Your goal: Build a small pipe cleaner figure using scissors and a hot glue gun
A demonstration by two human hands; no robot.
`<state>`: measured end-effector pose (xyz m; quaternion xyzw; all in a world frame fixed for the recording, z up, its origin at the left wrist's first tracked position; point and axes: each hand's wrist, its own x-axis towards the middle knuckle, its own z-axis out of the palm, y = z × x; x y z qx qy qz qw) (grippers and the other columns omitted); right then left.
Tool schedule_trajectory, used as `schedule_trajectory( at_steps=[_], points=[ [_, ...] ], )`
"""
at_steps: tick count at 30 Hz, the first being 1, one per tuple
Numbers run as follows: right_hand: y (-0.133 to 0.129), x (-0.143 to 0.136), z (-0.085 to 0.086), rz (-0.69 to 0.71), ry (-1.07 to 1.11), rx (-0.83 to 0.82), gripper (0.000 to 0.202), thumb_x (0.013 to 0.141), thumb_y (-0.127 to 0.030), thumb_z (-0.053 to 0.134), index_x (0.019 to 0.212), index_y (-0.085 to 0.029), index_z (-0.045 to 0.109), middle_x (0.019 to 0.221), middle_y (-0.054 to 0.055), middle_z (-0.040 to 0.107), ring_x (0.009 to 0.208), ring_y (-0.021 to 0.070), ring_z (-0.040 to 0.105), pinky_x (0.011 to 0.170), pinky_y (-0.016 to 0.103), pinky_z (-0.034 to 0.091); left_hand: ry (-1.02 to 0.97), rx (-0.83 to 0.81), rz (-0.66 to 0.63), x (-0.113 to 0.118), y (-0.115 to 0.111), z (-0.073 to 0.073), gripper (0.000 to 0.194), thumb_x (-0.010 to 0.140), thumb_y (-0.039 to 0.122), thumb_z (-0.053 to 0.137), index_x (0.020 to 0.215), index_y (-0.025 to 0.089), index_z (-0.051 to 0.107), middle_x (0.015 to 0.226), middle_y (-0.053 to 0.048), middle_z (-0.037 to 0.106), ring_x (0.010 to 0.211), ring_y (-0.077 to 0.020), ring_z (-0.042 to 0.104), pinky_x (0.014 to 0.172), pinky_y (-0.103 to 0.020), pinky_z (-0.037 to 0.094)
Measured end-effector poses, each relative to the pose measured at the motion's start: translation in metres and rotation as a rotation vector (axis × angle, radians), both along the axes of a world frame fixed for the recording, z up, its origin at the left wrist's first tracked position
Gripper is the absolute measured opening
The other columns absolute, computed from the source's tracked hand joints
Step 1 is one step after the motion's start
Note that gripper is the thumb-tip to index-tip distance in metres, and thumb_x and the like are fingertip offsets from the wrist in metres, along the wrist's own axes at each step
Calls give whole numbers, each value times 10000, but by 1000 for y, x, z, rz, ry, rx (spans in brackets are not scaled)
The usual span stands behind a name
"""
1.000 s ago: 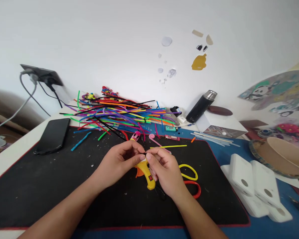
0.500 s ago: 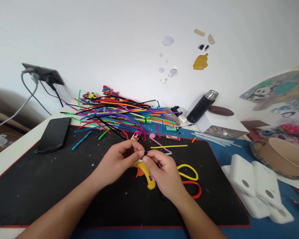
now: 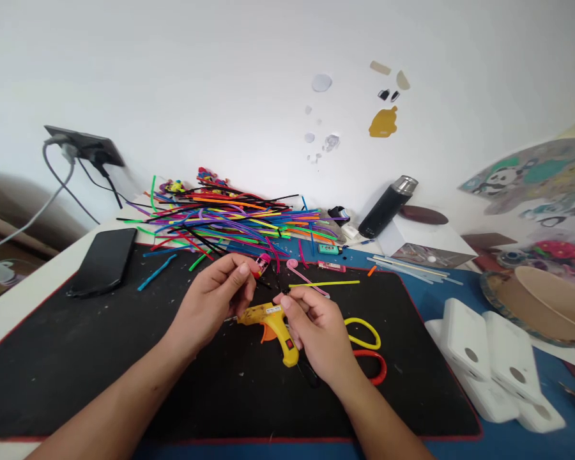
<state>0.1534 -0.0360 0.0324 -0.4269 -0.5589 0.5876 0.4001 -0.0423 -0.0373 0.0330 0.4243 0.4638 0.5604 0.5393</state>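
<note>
My right hand (image 3: 319,326) pinches a thin black pipe cleaner (image 3: 276,279) between thumb and forefinger, over the middle of the mat. My left hand (image 3: 220,291) is a little apart to the left, thumb and forefinger pressed together; what it pinches, if anything, blends into the dark mat. Below both hands lies a yellow hot glue gun (image 3: 280,332) with an orange trigger. Scissors with a yellow and a red handle loop (image 3: 376,367) lie beside my right hand, their blades hidden. A small pink-and-red item (image 3: 262,263) shows just behind my left fingers.
Many coloured pipe cleaners (image 3: 230,214) are heaped along the wall. A phone (image 3: 104,259) lies left on the black mat (image 3: 124,345). Rightward are a dark flask (image 3: 386,207), glue sticks (image 3: 412,268), white devices (image 3: 489,358) and a beige bowl (image 3: 556,300).
My hands were together at the black pipe cleaner; my left hand has drawn away up and left. More of the glue gun now shows. My right hand has barely moved.
</note>
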Motion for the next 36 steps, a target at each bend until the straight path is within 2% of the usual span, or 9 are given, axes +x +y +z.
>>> schedule_trajectory(
  at_steps=[2, 7, 11, 19, 23, 27, 31, 36],
  points=[
    [0, 0, 0, 1, -2, 3, 389, 933, -568, 698, 871, -185, 682, 505, -90, 455, 417, 81, 392, 424, 210, 343, 26, 2, -50, 0, 0, -1, 389, 907, 558, 774, 886, 191, 647, 620, 52, 570, 466, -80, 472, 447, -180, 337],
    [1, 0, -5, -4, -12, 21, 330, 955, -516, 689, 854, -205, 647, 504, -98, 449, 416, 80, 393, 441, 214, 347, 91, 53, -144, 5, -2, 3, 368, 838, 466, 861, 1042, 179, 754, 701, 46, 582, 545, -79, 483, 492, -184, 384],
    [0, 0, -6, 9, -58, 56, 301, 966, -484, 674, 845, -209, 651, 515, -87, 464, 430, 89, 416, 446, 220, 342, 70, 39, -203, 9, -4, 5, 304, 848, 421, 855, 1022, 180, 790, 747, 22, 638, 599, -85, 529, 543, -188, 422],
    [-1, 1, -9, 27, -158, 104, 267, 974, -438, 657, 838, -208, 676, 548, -71, 470, 456, 101, 457, 449, 220, 335, 52, 14, -240, 8, -5, -1, 247, 849, 391, 854, 969, 181, 803, 869, -29, 748, 754, -138, 648, 690, -225, 518],
    [-1, 1, -11, 49, -178, 106, 284, 981, -458, 645, 859, -204, 686, 571, -64, 468, 476, 106, 461, 450, 221, 320, 102, 47, -235, 8, -4, 0, 247, 876, 416, 822, 898, 174, 776, 802, -13, 698, 678, -114, 578, 603, -198, 464],
    [-2, -1, -9, 80, -179, 128, 271, 990, -441, 641, 888, -202, 716, 584, -62, 463, 495, 102, 424, 456, 222, 298, 106, 16, -218, 8, -5, 3, 332, 888, 493, 794, 868, 170, 721, 720, 17, 595, 582, -89, 468, 499, -179, 369],
    [-2, 1, -7, 46, -157, 115, 278, 994, -446, 645, 896, -197, 721, 588, -55, 499, 498, 103, 452, 469, 224, 324, 77, -19, -178, 8, -4, 5, 400, 864, 550, 803, 883, 172, 673, 684, 51, 505, 540, -70, 398, 481, -171, 336],
    [-1, 2, -7, 10, -40, 70, 326, 1000, -503, 639, 896, -198, 686, 537, -85, 454, 435, 83, 394, 448, 220, 314, 77, -29, -193, 8, -4, 4, 421, 864, 566, 799, 891, 167, 667, 699, 53, 504, 552, -68, 396, 501, -172, 348]
  ],
)
